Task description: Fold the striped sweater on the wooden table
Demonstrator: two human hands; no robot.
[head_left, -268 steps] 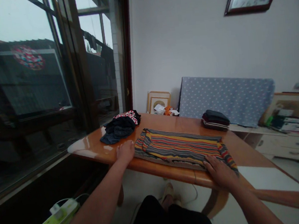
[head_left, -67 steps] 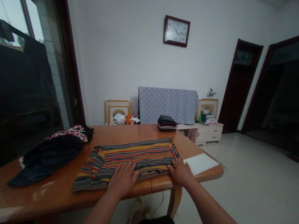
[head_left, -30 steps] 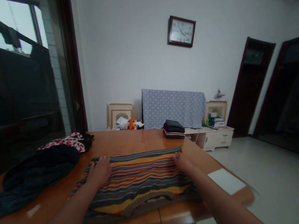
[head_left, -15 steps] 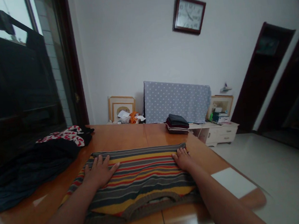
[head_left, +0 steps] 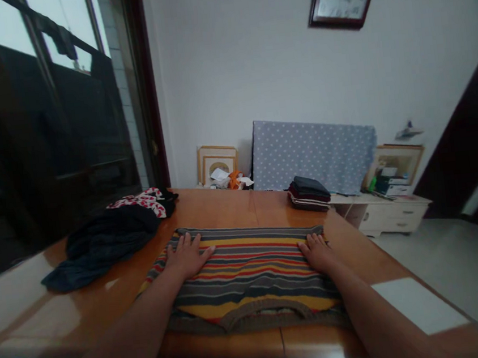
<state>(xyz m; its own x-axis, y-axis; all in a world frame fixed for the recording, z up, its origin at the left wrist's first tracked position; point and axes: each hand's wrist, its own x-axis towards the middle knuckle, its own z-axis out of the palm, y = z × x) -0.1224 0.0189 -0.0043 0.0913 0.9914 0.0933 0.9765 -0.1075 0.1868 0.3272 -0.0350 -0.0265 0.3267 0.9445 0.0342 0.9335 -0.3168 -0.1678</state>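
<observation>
Two hands lie flat, fingers spread and gripping nothing, on a striped knitted garment in yellow, red and grey [head_left: 249, 272] spread on the glossy orange-brown wooden table [head_left: 220, 206]. The left hand [head_left: 186, 256] presses the garment's far left part; the right hand [head_left: 317, 250] presses its far right part. About two seconds ago both hands rested at the near collar edge; they have since moved to the far edge, which now lies as a straight fold, so the cloth appears smoothed for further folding. The collar lies just inside the near table edge. Open table surface remains beyond the far fold. A loose heap of dark clothing [head_left: 104, 241] sits to the left, a small folded dark stack [head_left: 309, 192] at far right, and a white rectangular sheet [head_left: 419, 312] near right.
</observation>
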